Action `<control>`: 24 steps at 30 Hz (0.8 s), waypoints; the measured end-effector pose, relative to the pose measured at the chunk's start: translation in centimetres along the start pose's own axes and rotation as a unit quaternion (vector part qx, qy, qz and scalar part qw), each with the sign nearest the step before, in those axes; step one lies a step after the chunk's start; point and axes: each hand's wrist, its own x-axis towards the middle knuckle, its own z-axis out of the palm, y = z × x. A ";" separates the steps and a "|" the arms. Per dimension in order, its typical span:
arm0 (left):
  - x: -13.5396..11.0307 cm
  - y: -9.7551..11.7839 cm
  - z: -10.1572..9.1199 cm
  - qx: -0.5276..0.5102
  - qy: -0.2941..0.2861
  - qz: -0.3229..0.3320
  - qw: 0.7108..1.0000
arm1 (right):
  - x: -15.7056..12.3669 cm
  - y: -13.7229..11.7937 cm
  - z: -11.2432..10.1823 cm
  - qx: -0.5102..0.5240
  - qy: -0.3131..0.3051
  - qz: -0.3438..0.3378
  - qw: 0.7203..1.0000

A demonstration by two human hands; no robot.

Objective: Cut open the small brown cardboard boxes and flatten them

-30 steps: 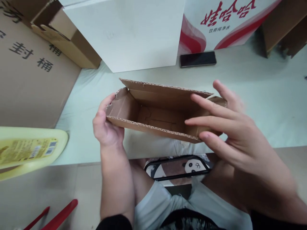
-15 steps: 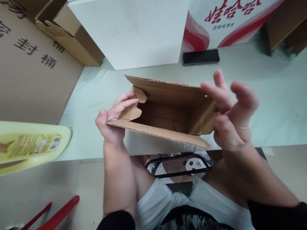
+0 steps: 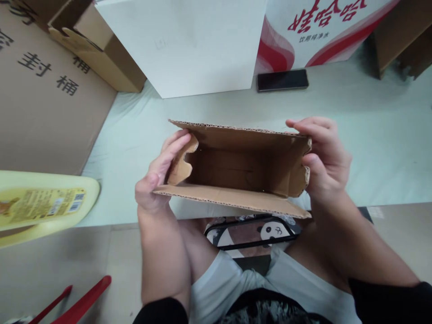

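A small brown cardboard box [image 3: 236, 168] is held between my two hands, its open top facing me. The inside shows nothing but bare cardboard and a thin line on the bottom. Its two long flaps stand up and spread outward; the short end flaps have notched edges. At the left end, my left hand [image 3: 155, 177] is closed round the side, fingers against the notched flap and thumb near the front corner. My right hand [image 3: 329, 155] grips the right end, thumb at the notched flap's edge and fingers behind the back corner.
A white box [image 3: 189, 49] and a red-and-white water carton [image 3: 313, 33] stand behind, with a black phone [image 3: 282, 80] before them. Cardboard boxes [image 3: 60, 121] are at the left, and another [image 3: 401, 40] at the far right. A yellow bottle [image 3: 50, 202] overlaps the green-covered table [image 3: 384, 157].
My right hand, earlier with fingers spread above the right end, has closed on that end. The box has come slightly nearer to me and its right end flap now stands more upright.
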 end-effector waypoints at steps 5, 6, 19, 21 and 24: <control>0.4 -0.8 -0.6 -0.048 0.038 -0.046 0.997 | -0.5 -0.3 0.2 0.026 -0.018 0.063 0.998; 0.6 -1.1 -0.9 -0.038 0.032 -0.046 0.998 | -0.6 -0.2 0.3 0.048 -0.019 0.074 0.996; 0.9 -1.6 -1.1 0.041 -0.035 -0.071 0.996 | -0.4 0.2 1.4 -0.011 0.128 0.022 0.991; 0.8 -1.6 -1.1 0.052 -0.033 -0.066 0.996 | -0.3 0.3 1.2 -0.038 0.141 -0.018 0.989; 0.8 -1.6 -1.0 0.069 -0.028 -0.067 0.995 | -0.4 0.7 1.0 -0.053 0.122 -0.070 0.989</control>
